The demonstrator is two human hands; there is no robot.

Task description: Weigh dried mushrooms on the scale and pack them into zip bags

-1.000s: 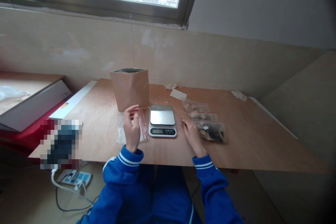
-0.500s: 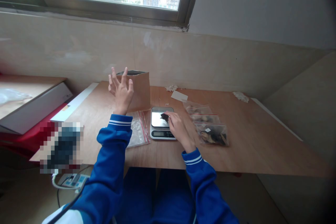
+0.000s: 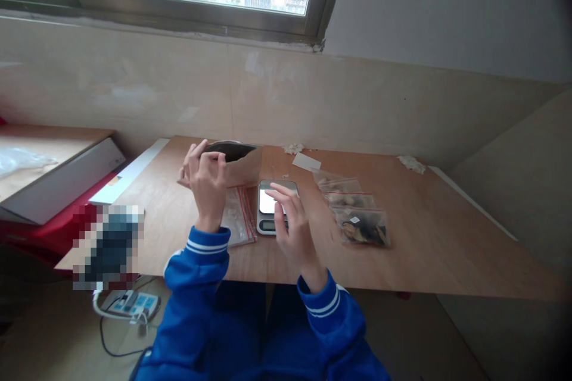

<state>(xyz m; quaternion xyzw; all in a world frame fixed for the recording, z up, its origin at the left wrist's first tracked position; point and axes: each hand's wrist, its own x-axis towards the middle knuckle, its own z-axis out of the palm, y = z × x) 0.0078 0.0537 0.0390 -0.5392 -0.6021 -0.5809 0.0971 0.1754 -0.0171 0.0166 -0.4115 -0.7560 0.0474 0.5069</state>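
Observation:
My left hand is at the left side of a brown paper bag, its fingers curled over the rim. The bag tilts towards me and its dark mouth shows. Over a small digital kitchen scale hovers my right hand, fingers apart, with nothing plainly held in it. It covers part of the scale's shiny plate and display, and any dark piece on the plate is mostly hidden. Flat clear zip bags with red seals lie between the paper bag and the scale.
Right of the scale lie a zip bag with dark dried pieces and more zip bags with pale contents. A white card and crumpled tissue sit behind. A blurred dark object rests at the table's left edge, above a power strip.
My left hand has lowered onto the paper bag, which has tipped towards me. My right hand has drawn back and lifted from the dark piece on the scale, its fingers spreading.

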